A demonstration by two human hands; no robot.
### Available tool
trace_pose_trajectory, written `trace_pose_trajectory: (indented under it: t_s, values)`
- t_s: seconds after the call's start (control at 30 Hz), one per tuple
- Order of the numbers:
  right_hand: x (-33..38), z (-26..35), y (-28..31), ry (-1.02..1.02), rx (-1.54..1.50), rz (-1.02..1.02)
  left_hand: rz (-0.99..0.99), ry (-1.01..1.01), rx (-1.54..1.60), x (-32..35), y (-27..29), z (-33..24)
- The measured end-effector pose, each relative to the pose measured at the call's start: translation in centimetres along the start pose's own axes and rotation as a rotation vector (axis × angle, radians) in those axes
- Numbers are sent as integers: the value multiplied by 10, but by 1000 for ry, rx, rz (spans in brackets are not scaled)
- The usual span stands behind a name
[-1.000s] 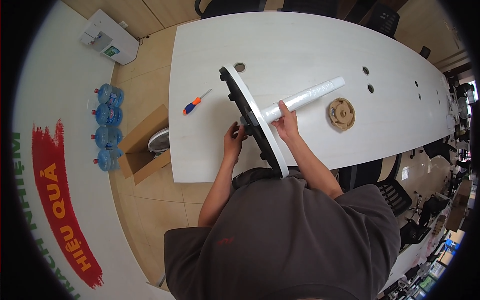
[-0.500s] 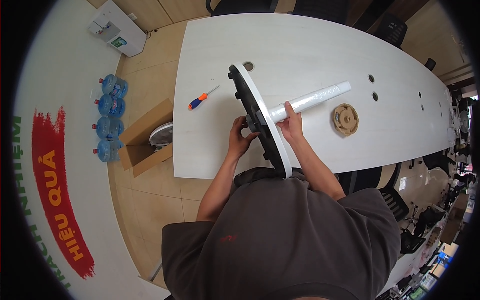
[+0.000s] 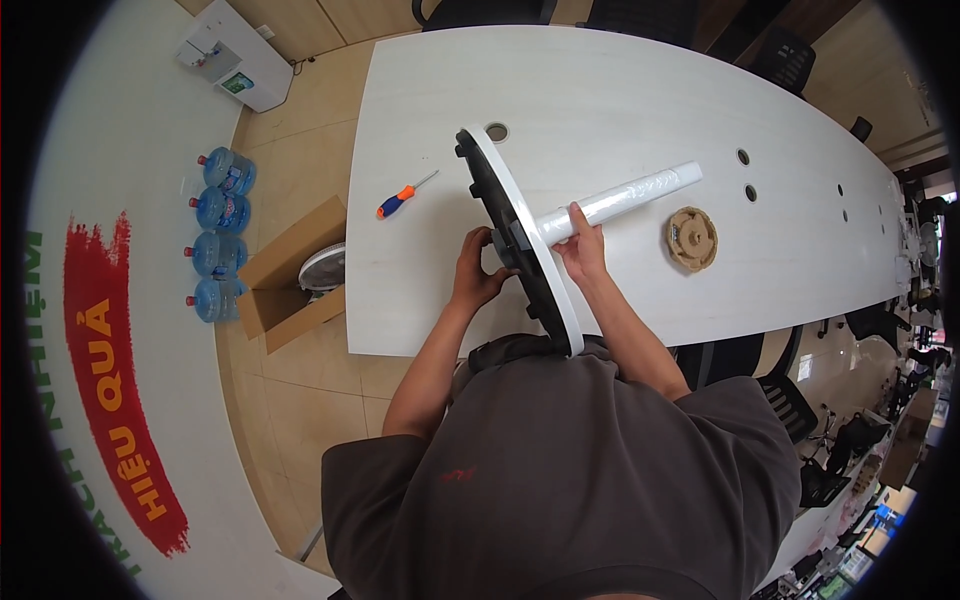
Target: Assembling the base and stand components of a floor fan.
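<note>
On my feed, the right hand [image 3: 585, 257] grasps the wrapped tube [image 3: 632, 194] toward two o'clock, presumably bracing the disc [image 3: 531, 228]; left hand [image 3: 476, 277] fingers clasp its hub [image 3: 502, 244] from nine o'clock.

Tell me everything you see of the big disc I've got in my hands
The disc is broad, thin and seemingly round, seen nearly edge-on: white on its right side, black on its left, perhaps plastic. Black knobs jut from the black side. It stands tilted above the table, its lower edge close to your shirt. A plastic-wrapped white pole juts from the white side, held by your right hand; your left hand touches the black side near its middle.
</note>
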State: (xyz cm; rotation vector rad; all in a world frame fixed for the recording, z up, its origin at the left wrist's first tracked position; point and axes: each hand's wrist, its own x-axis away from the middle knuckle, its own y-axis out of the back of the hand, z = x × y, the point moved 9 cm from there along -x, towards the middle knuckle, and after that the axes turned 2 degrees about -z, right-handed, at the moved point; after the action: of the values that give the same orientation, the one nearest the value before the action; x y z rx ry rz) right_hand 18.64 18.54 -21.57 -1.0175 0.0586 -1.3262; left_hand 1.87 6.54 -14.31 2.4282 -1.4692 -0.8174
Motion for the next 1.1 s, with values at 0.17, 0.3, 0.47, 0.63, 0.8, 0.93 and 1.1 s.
trace_pose_trajectory:
  t_s: [0.17, 0.3, 0.47, 0.63, 0.8, 0.93, 1.1]
  values:
    - [-2, 3, 5, 48, 43, -58, 43, -32, 34, -3, -3, 5]
    - [-1, 2, 3, 53, 43, -48, -20, 326, 305, 17, -17, 53]
    - [-2, 4, 8, 54, 11, -37, 127, 1101, 770, 47, -47, 69]
    - [1, 2, 4, 46, 17, -55, 128, 925, 579, 34, -34, 62]
    - [-11, 0, 16, 22, -3, 15, 103, 555, 380, 14, -21, 37]
    - [-13, -3, 19, 8, -23, 32, 48, -27, -29, -4, -7, 0]
    - [-10, -2, 17, 13, -21, -1, 63, -157, -125, 0, -10, -4]
